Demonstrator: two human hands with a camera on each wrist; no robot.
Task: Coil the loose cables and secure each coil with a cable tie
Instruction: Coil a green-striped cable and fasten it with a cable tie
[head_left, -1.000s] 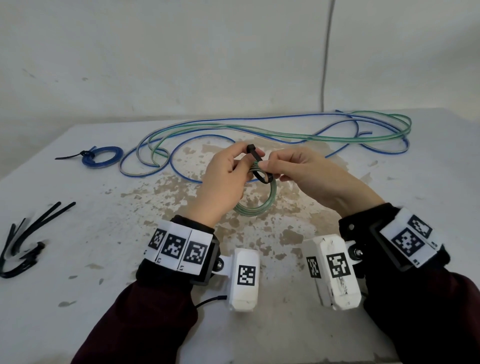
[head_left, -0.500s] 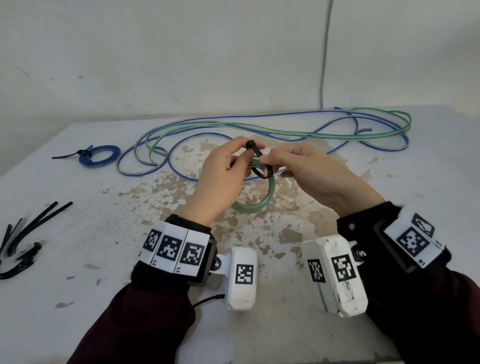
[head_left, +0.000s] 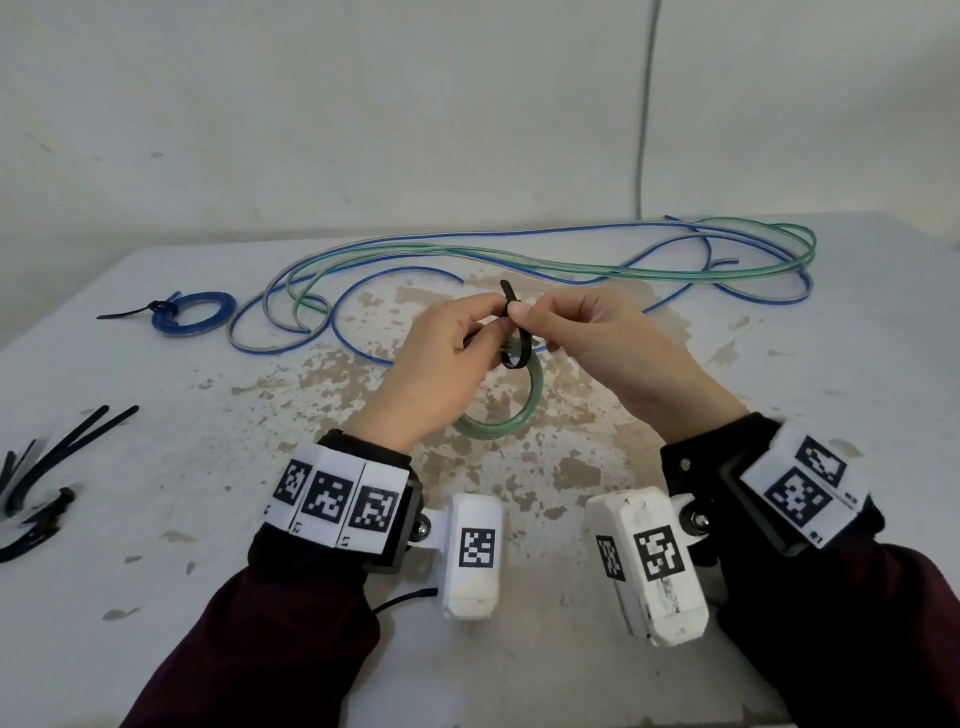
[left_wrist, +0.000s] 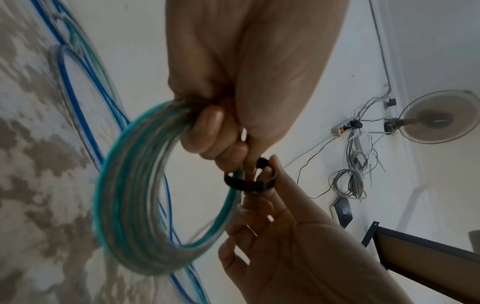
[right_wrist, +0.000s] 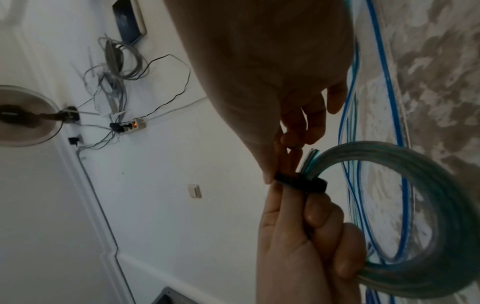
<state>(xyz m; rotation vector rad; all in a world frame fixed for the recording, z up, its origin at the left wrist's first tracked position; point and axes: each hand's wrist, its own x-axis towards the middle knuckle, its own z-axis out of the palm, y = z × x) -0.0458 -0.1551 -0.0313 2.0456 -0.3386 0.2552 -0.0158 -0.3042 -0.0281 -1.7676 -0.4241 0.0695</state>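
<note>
My fingers (head_left: 480, 332) on the left hand (head_left: 436, 374) clamp the green coil (head_left: 511, 410), held above the worktop (head_left: 171, 467); my right hand (head_left: 597, 348) pinches the black cable tie (head_left: 517, 332) looped around it. Beyond, loose cables (head_left: 545, 260) sprawl toward the far edge.

Dark maroon sleeves, tagged wristbands, white wrist cameras.
Long dark maroon fabric sleeves (head_left: 291, 639) over black cuffs. White segmented wristband on the left wrist (head_left: 340, 499) carries three black-and-white square fiducial tags; the white tagged band on the right wrist (head_left: 800, 486) shows two. White boxy plastic camera housings (head_left: 475, 556) with one tag each on black brackets, silver screw, thin black cable (head_left: 402, 600) on left.
</note>
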